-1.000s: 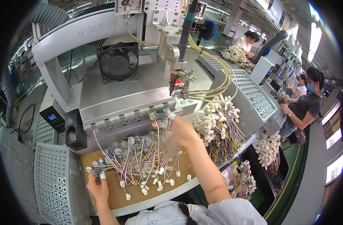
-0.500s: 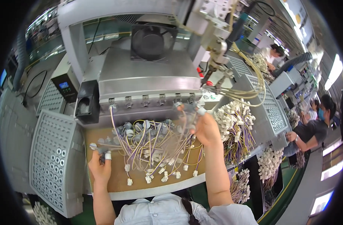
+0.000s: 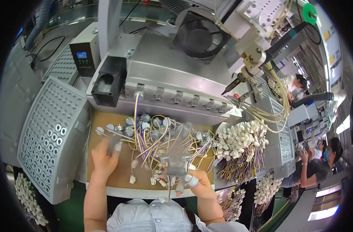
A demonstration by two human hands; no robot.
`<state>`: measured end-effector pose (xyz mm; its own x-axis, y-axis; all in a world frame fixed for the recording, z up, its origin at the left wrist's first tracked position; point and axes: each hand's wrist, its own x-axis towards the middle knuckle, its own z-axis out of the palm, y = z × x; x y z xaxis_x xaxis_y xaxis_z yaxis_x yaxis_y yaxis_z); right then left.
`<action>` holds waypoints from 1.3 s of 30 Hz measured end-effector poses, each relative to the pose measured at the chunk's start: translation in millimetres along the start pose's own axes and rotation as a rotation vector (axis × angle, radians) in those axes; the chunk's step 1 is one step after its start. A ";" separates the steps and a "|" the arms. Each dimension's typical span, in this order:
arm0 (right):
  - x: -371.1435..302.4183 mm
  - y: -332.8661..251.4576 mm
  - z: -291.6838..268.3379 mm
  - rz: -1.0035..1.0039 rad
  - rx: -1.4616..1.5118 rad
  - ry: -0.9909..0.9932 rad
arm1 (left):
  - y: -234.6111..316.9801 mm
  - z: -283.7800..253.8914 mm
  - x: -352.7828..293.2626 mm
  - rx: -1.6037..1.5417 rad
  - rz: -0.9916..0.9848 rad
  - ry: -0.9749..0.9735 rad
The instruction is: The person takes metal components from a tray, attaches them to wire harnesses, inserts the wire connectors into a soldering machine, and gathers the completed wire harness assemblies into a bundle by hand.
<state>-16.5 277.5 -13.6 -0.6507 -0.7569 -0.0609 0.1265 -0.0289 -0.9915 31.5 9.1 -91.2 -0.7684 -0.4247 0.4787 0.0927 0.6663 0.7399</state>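
Observation:
My right hand [image 3: 199,185] is closed, white covers on its fingertips, over the front of the brown work board [image 3: 114,181]. It holds a wired grey part [image 3: 176,169], smeared by motion. My left hand [image 3: 105,156] has its fingers drawn together at the board's left side, beside small round grey parts [image 3: 110,127]; what it grips is blurred. Between the hands lies a heap of round grey parts [image 3: 157,123] with purple and yellow wires and white connectors [image 3: 132,179]. One wired part [image 3: 138,94] sits in the leftmost holder of the metal fixture [image 3: 176,83].
Right of the board lies a thick wire bundle with white connectors [image 3: 238,141]. A soldering-type tip [image 3: 230,87] hangs above the fixture's right end. Grey trays with round pockets [image 3: 52,135] stand at left. A co-worker [image 3: 315,162] sits at far right.
My right hand has come away from the fixture's right end, down toward me, with a grey wired part. My left hand stays near the board's left side. The view has turned.

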 end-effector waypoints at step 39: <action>50.2 -26.6 -34.5 -0.211 -1.356 0.518 | -5.9 -2.2 -5.1 -0.081 -0.043 0.011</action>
<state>-78.4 262.8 5.7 -0.7949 -0.4939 0.3523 -0.5977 0.7372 -0.3152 36.2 5.9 -97.0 -0.7660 -0.4587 0.4504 0.1113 0.5955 0.7956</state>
